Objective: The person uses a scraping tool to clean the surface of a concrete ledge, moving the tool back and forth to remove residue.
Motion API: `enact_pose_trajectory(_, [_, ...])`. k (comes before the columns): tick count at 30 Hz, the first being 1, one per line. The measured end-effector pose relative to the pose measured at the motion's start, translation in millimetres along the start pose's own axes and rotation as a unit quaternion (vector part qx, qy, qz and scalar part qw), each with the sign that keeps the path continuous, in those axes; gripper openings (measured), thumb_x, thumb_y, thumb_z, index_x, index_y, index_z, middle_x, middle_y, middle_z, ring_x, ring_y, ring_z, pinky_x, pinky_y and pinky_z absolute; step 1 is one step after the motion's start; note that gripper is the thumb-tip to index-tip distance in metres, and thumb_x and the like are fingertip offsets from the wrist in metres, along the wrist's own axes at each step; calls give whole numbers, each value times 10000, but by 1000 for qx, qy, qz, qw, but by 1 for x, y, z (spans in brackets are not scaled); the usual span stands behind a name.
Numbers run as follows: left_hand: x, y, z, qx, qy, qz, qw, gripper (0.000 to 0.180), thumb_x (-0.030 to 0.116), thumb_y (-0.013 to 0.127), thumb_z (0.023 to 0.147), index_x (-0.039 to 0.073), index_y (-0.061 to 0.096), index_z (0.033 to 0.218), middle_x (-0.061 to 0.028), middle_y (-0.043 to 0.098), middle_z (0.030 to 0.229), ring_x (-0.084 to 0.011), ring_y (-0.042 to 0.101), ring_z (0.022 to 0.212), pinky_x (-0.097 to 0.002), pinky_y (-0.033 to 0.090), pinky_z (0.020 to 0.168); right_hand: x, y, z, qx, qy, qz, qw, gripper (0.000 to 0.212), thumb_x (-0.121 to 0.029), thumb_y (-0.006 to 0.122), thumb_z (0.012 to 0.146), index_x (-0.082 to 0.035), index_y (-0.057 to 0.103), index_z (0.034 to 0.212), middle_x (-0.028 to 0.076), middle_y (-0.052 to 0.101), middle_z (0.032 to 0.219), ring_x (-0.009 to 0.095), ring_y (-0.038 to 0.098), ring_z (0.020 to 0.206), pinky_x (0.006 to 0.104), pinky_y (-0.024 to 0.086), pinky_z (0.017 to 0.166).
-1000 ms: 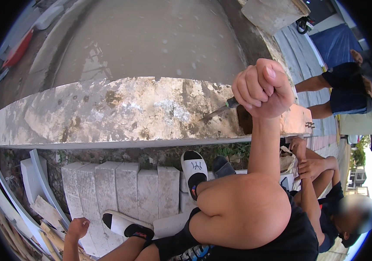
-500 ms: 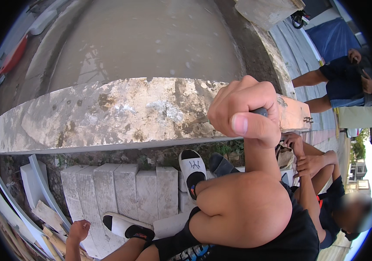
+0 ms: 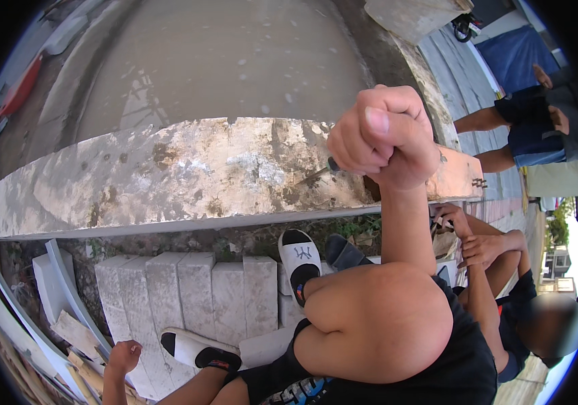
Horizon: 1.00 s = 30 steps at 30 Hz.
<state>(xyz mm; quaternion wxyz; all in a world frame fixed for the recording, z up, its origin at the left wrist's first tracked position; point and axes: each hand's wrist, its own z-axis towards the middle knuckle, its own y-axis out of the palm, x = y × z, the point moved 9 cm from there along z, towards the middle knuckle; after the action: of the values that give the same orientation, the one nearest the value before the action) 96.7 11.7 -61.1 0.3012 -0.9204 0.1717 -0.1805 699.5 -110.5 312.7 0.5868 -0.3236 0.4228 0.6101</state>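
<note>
My right hand (image 3: 385, 138) is closed in a fist around a screwdriver (image 3: 330, 165), held over the top of a long concrete ledge (image 3: 134, 179). The thin metal shaft slants down to the left toward the stained, pitted surface. Whether its tip touches the concrete I cannot tell, and most of the handle is hidden in my fingers. At the lower left, away from the ledge, my left hand (image 3: 124, 356) hangs with its fingers curled in, and nothing shows in it.
Muddy water (image 3: 235, 67) lies beyond the ledge. White blocks (image 3: 194, 297) line the ground by my slippers (image 3: 299, 260). On the right one person (image 3: 491, 304) crouches near the ledge; another person (image 3: 539, 128) is farther off. Wooden strips (image 3: 83, 378) lie at lower left.
My right fist has risen a little and rolled over, so the thumb is now on top and more of the screwdriver shaft shows. My left hand has stayed put.
</note>
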Motion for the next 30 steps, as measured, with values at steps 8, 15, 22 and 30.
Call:
enact_pose_trajectory(8, [-11,3,-6,1,-11,-3,1000,172,200,655,871,112,776,956,-182,742,880,-333,730,844,-418,580,795,0,48,2,-113,-17,-164,980,347,-54,532,878,-40,411,553,31,408,464,118,307,379,299,218,382])
enact_pose_trajectory(15, [10,-4,4,7,2,-22,1000,184,213,641,877,124,777,964,-176,744,882,-337,727,852,-423,578,805,-13,-40,-14,77,-39,107,990,363,-120,475,976,-97,391,623,7,410,472,94,312,375,259,248,369])
enact_pose_trajectory(22, [-5,3,-3,-12,-3,46,999,189,207,638,882,113,776,969,-176,744,877,-339,727,838,-418,579,793,-4,-6,-2,-16,-27,32,999,366,-131,458,987,-107,389,629,-2,412,471,99,333,373,263,280,358])
enact_pose_trajectory(30, [0,2,1,-5,0,0,1000,188,211,644,881,113,777,971,-186,740,873,-343,727,843,-424,581,795,-10,18,-7,-72,8,-55,996,375,-114,473,930,-90,375,568,44,434,463,132,359,390,282,307,363])
